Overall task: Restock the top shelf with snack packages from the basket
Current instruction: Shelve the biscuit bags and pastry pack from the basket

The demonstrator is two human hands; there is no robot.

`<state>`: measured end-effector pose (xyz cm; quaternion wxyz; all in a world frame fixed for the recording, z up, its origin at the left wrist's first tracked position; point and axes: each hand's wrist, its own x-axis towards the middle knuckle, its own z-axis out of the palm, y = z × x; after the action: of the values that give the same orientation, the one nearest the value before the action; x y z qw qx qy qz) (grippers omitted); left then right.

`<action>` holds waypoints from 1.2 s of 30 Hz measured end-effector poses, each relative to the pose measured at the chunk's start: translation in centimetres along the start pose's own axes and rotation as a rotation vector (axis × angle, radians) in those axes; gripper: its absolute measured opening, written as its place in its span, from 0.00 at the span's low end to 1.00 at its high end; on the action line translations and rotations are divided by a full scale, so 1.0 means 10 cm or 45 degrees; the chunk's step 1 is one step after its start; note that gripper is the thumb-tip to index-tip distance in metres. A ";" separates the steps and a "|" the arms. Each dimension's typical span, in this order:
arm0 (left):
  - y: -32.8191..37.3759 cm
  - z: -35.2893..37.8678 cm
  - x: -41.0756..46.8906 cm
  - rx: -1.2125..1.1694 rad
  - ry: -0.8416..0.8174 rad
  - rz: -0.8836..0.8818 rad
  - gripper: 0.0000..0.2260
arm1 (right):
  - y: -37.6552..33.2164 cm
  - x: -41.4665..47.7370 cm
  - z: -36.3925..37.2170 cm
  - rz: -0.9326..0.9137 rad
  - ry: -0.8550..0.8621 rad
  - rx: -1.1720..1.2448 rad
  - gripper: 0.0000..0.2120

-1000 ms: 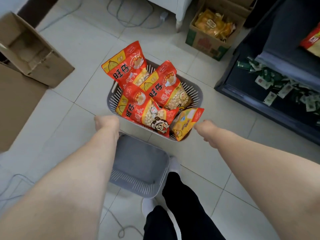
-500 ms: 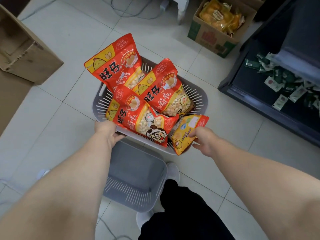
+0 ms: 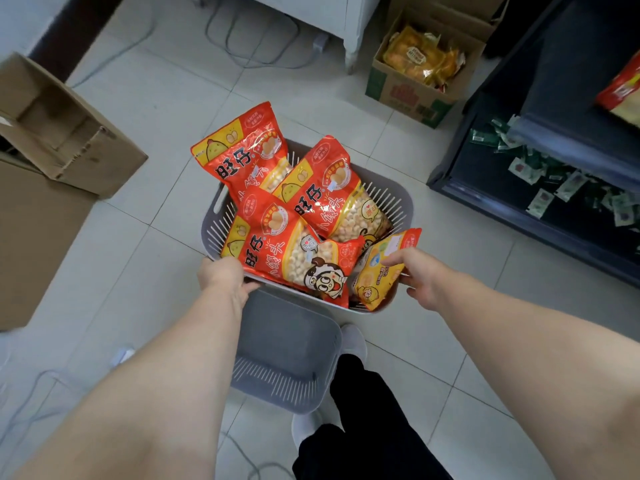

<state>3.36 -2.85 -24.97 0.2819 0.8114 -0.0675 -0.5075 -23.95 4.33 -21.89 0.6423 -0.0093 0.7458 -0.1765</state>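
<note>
Head view: my left hand (image 3: 225,277) grips the basket (image 3: 398,202) rim; right hand (image 3: 420,275) pinches the soft, light yellow packet (image 3: 379,275), fingers closed.

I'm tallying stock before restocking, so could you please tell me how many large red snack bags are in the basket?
3: one at the back left, one at the back right, one across the front. Others may lie hidden underneath.
</note>
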 end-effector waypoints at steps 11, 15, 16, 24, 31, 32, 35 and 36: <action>-0.10 -0.33 -0.63 0.056 -0.048 -0.039 0.11 | 0.30 -0.67 -0.18 -0.005 0.087 -0.033 0.25; -0.22 -0.33 -0.68 0.072 -0.079 -0.047 0.12 | 0.42 -0.67 -0.26 -0.014 0.121 0.020 0.26; -0.27 -0.31 -0.66 0.068 -0.085 -0.051 0.13 | 0.46 -0.64 -0.27 -0.016 0.123 0.032 0.27; -0.79 -0.15 -0.25 0.071 -0.144 -0.155 0.16 | 0.73 -0.13 -0.30 0.003 0.184 0.093 0.28; -1.01 -0.35 -0.03 0.153 -0.261 -0.321 0.18 | 0.91 0.05 -0.17 0.148 0.250 0.100 0.32; -1.00 -0.38 0.00 0.171 -0.270 -0.332 0.18 | 0.92 0.07 -0.14 0.158 0.265 0.100 0.32; -0.92 -0.38 0.12 0.317 -0.282 -0.279 0.18 | 0.93 0.15 -0.09 0.175 0.323 0.125 0.33; -0.87 -0.36 0.19 0.396 -0.262 -0.206 0.19 | 0.93 0.17 -0.09 0.179 0.343 0.128 0.33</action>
<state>5.79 5.09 -29.85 0.1028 0.7918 -0.1081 -0.5923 -23.18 12.84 -25.98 0.5470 0.0989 0.8142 -0.1679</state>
